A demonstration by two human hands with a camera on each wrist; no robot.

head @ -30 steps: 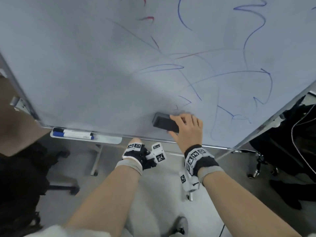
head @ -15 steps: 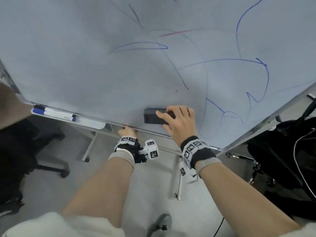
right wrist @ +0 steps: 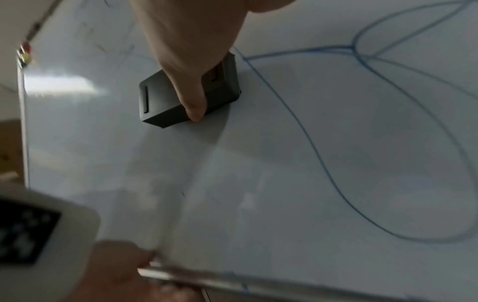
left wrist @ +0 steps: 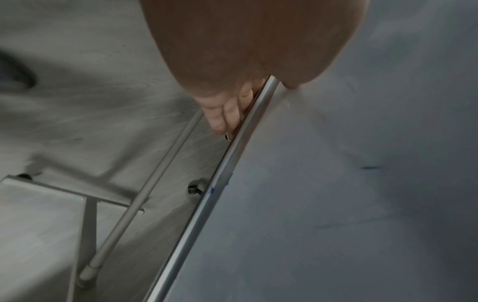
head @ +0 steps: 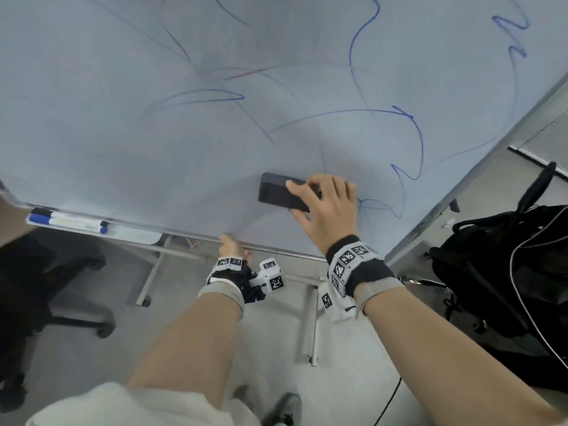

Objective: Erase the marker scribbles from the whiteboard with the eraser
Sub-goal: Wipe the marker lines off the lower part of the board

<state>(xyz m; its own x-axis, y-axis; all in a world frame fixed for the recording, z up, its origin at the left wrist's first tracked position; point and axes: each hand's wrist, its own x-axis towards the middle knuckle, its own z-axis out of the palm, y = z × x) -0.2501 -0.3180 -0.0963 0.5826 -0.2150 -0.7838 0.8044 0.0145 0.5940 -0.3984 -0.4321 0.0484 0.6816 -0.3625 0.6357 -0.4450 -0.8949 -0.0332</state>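
The right hand (head: 327, 210) is gripping the black eraser (head: 281, 193) and holding it flat against the whiteboard (head: 123, 118), low on the board and a little right of its middle. In the right wrist view the thumb (right wrist: 192, 102) is curling down over the near long side of the eraser (right wrist: 165, 98), with its tip at the board; in the head view the other fingers (head: 310, 184) are lying close together over the top and far side.

Blue marker scribbles (head: 412, 142) are looping across the board at about 1 to 3 o'clock from the eraser, and one small curl is sitting just beside the hand at 3 o'clock. Fainter blue and red strokes are lying at 11 to 12 o'clock, higher up.

The left hand (head: 232, 245) is holding the metal bottom edge (left wrist: 225, 169) of the board at about 7 o'clock from the eraser. In the left wrist view its fingers (left wrist: 227, 110) are tucking together behind the rail while the thumb is resting on the board's face; how tightly they are gripping is hard to judge, since that view is blurred.

Two markers (head: 67, 221) are lying in the tray (head: 135, 235) on the bottom edge, well apart from the eraser at 9 o'clock. A black backpack (head: 498, 272) is sitting on the floor at 4 o'clock.
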